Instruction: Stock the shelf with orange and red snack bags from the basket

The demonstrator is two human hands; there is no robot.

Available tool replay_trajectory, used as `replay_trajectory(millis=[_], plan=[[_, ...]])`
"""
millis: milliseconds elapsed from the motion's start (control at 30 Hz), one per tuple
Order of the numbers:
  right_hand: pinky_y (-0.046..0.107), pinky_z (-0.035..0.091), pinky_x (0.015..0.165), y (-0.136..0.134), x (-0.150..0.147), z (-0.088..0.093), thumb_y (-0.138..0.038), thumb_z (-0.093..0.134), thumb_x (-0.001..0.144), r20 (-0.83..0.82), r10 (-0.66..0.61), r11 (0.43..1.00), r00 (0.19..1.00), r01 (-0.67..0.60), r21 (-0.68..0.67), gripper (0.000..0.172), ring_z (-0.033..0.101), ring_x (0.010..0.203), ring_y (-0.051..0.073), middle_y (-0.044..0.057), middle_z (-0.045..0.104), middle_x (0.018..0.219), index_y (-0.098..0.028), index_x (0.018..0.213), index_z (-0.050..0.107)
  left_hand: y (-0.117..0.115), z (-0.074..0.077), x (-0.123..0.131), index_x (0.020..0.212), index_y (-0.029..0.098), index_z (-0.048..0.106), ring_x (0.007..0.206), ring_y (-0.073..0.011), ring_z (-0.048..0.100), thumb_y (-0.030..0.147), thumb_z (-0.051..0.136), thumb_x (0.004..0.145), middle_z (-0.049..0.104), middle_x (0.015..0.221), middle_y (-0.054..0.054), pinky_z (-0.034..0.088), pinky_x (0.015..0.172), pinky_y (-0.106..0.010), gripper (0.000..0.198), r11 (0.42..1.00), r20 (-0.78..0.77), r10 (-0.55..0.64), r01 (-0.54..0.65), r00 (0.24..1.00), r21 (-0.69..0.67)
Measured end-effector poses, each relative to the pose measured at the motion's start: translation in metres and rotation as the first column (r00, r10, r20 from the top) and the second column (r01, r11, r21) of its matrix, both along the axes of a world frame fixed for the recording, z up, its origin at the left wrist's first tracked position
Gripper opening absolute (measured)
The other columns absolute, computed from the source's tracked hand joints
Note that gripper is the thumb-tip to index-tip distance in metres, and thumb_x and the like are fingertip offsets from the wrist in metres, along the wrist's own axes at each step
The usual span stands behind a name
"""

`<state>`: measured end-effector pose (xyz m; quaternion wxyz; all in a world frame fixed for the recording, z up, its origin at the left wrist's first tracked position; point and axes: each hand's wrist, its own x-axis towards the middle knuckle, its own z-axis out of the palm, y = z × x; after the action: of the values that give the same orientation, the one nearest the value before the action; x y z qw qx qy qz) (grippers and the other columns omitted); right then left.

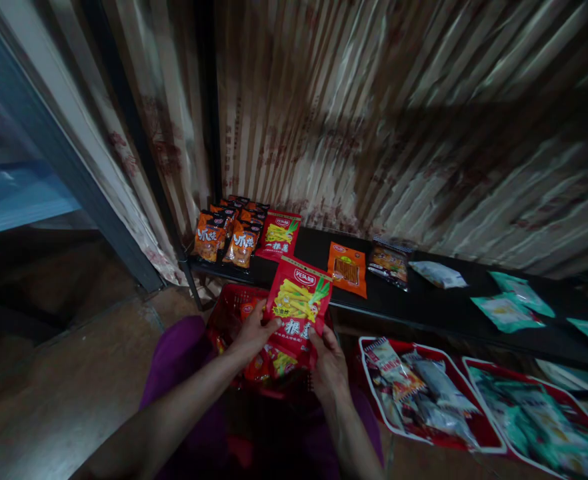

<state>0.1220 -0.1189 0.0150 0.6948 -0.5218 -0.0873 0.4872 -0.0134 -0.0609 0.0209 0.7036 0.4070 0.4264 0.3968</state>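
Observation:
Both my hands hold up a red snack bag [299, 300] with yellow sticks and green onion printed on it. My left hand [253, 333] grips its left edge, thumb on the front. Lower down on the right side, my right hand [328, 360] pinches the bag. Below it sits a red basket [219, 310] with more snack bags inside, partly hidden by my hands. A matching red bag [279, 235] stands on the black shelf [317, 250] just behind. To its left are several orange-and-black snack bags [243, 243] in rows.
Farther right on the shelf lie an orange bag [347, 270], a dark bag [389, 262], a white bag [439, 274] and several pale green bags [507, 312]. Two red baskets with white rims [367, 373] [474, 373] hold more bags on the floor. A pleated curtain [284, 160] hangs behind.

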Motion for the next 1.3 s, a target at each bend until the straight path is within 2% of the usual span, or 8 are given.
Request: replay_trajectory(millis=[133, 233, 333, 467, 600, 867, 1033, 1300], plan=[[0.026, 0.054, 0.056, 0.036, 0.006, 0.004, -0.027, 0.084, 0.049, 0.022, -0.012, 1.0, 1.0, 0.012, 0.011, 0.043, 0.066, 0.06, 0.015, -0.003, 0.073, 0.074, -0.023, 0.088, 0.066, 0.03, -0.009, 0.001, 0.131, 0.022, 0.044, 0.112, -0.0221, 0.055, 0.03, 0.069, 0.072, 0.059, 0.121, -0.009, 0.041, 0.097, -0.036, 0.064, 0.988, -0.129, 0.066, -0.047, 0.989, 0.144], [0.025, 0.054, 0.057, 0.064, 0.011, 0.01, -0.027, 0.082, 0.051, 0.092, -0.003, 0.999, 0.996, 0.0, 0.035, 0.041, 0.065, 0.059, 0.013, -0.004, 0.072, 0.074, -0.023, 0.088, 0.067, 0.055, -0.01, 0.001, 0.138, 0.023, 0.036, 0.108, -0.0217, 0.055, 0.03, 0.065, 0.075, 0.06, 0.117, -0.009, 0.041, 0.095, -0.037, 0.07, 0.975, -0.167, 0.049, -0.011, 0.985, 0.223], [0.025, 0.053, 0.053, 0.091, 0.018, 0.015, -0.028, 0.08, 0.051, 0.138, -0.002, 0.998, 0.99, -0.007, 0.067, 0.04, 0.063, 0.055, 0.013, -0.004, 0.072, 0.072, -0.023, 0.088, 0.066, 0.079, -0.006, 0.003, 0.143, 0.024, 0.028, 0.096, -0.02, 0.058, 0.028, 0.063, 0.075, 0.058, 0.115, -0.009, 0.043, 0.092, -0.038, 0.077, 0.946, -0.236, 0.092, -0.011, 0.967, 0.324], [0.025, 0.052, 0.057, 0.122, 0.024, 0.013, -0.028, 0.078, 0.053, 0.177, -0.038, 0.993, 0.984, 0.018, 0.114, 0.037, 0.063, 0.058, 0.013, -0.005, 0.071, 0.072, -0.023, 0.087, 0.065, 0.1, -0.003, 0.008, 0.142, 0.026, 0.032, 0.109, -0.0219, 0.052, 0.022, 0.063, 0.073, 0.052, 0.128, -0.009, 0.039, 0.098, -0.037, 0.075, 0.895, -0.219, 0.143, -0.031, 0.965, 0.446], [0.025, 0.051, 0.056, 0.142, 0.024, 0.006, -0.029, 0.077, 0.053, 0.206, -0.046, 0.992, 0.977, 0.021, 0.121, 0.037, 0.063, 0.059, 0.013, -0.006, 0.07, 0.072, -0.023, 0.087, 0.066, 0.11, -0.01, 0.012, 0.138, 0.026, 0.039, 0.122, -0.0224, 0.044, 0.018, 0.059, 0.074, 0.05, 0.132, -0.007, 0.032, 0.105, -0.038, 0.068, 0.826, -0.266, 0.199, -0.015, 0.943, 0.564], [0.024, 0.05, 0.055, 0.165, 0.027, -0.02, -0.033, 0.076, 0.052, 0.245, -0.06, 0.995, 0.968, 0.039, 0.092, 0.035, 0.061, 0.055, 0.012, -0.006, 0.07, 0.07, -0.021, 0.084, 0.066, 0.125, -0.028, 0.023, 0.135, 0.016, 0.044, 0.126, -0.025, 0.042, 0.02, 0.054, 0.078, 0.047, 0.133, -0.013, 0.031, 0.108, -0.039, 0.059, 0.797, -0.492, 0.281, 0.085, 0.824, 0.598], [0.023, 0.048, 0.051, 0.185, 0.032, -0.026, -0.033, 0.075, 0.053, 0.287, -0.072, 0.993, 0.955, 0.043, 0.107, 0.034, 0.06, 0.053, 0.011, -0.006, 0.069, 0.067, -0.021, 0.083, 0.066, 0.142, -0.036, 0.03, 0.135, 0.023, 0.045, 0.13, -0.0244, 0.038, 0.021, 0.055, 0.078, 0.046, 0.136, -0.009, 0.029, 0.11, -0.039, 0.058, 0.796, -0.514, 0.322, 0.066, 0.795, 0.602], [0.023, 0.048, 0.054, 0.224, 0.033, -0.032, -0.036, 0.074, 0.054, 0.351, -0.136, 0.985, 0.926, 0.089, 0.147, 0.034, 0.059, 0.055, 0.01, -0.005, 0.068, 0.068, -0.019, 0.083, 0.066, 0.168, -0.044, 0.038, 0.142, 0.014, 0.034, 0.136, -0.0291, 0.029, 0.023, 0.048, 0.083, 0.033, 0.147, -0.017, 0.027, 0.111, -0.043, 0.061, 0.767, -0.579, 0.332, 0.144, 0.745, 0.625]])
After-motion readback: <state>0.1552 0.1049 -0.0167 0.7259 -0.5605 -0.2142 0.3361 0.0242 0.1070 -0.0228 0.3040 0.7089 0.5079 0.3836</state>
